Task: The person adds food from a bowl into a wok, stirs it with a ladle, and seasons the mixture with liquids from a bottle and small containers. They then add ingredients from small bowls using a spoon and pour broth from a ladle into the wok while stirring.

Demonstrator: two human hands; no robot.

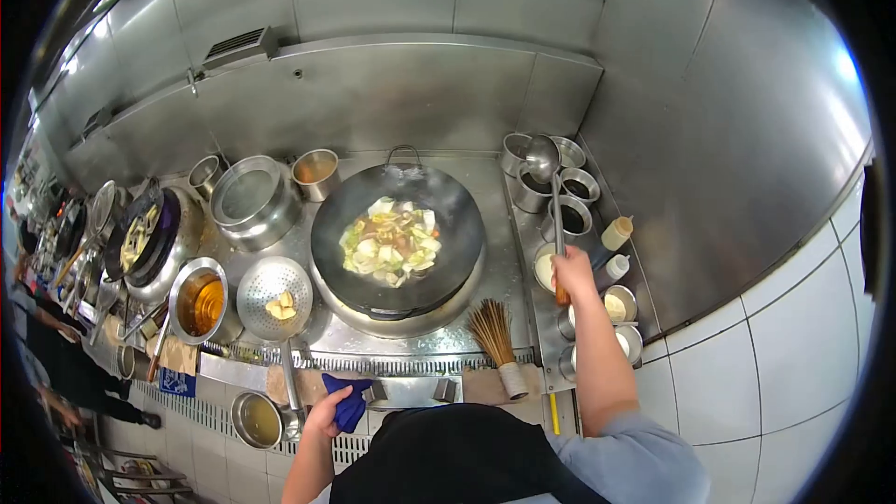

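Note:
My right hand is closed around the wooden-ended handle of a metal ladle, over the seasoning containers on the right. The ladle's bowl hangs above a pot of dark liquid. In front of the stove, my left hand grips a folded blue cloth. Between the hands, a large black wok sits on the burner, holding chopped cabbage and other pieces in some liquid. Steam rises from it.
A perforated skimmer with a few yellow pieces rests left of the wok, beside a pot of amber oil. A bamboo brush lies on the front edge. Squeeze bottles line the right side. Another person stands far left.

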